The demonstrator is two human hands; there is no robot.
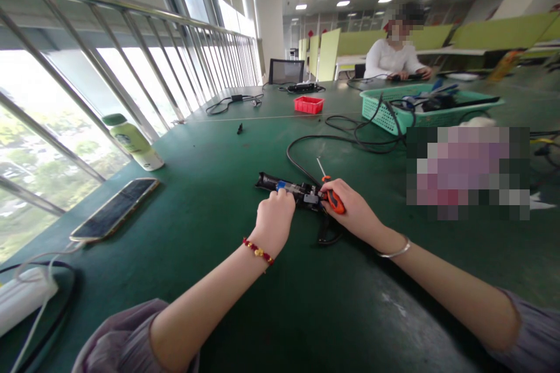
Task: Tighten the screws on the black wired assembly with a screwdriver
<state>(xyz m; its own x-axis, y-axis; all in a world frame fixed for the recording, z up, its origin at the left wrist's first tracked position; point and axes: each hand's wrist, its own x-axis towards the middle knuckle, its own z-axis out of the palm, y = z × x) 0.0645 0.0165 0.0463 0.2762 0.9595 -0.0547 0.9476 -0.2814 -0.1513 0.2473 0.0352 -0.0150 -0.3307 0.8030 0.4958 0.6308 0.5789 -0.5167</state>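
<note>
A black corded tool (289, 187) with its casing opened lies on the green table (210, 233) in front of me. My left hand (275, 220) is closed over its middle, fingers curled down on the exposed parts. My right hand (352, 210) is closed on a screwdriver with an orange handle (335, 200), its thin shaft pointing up and away. The tool's black cord (306, 143) loops off toward the far right.
A phone (114, 209) and a pale green bottle (133, 141) lie at the left by the railing. A red tray (308, 104), a green basket (394, 109) with cables and a seated person (394, 57) are at the far side. A white charger (21, 297) sits near left.
</note>
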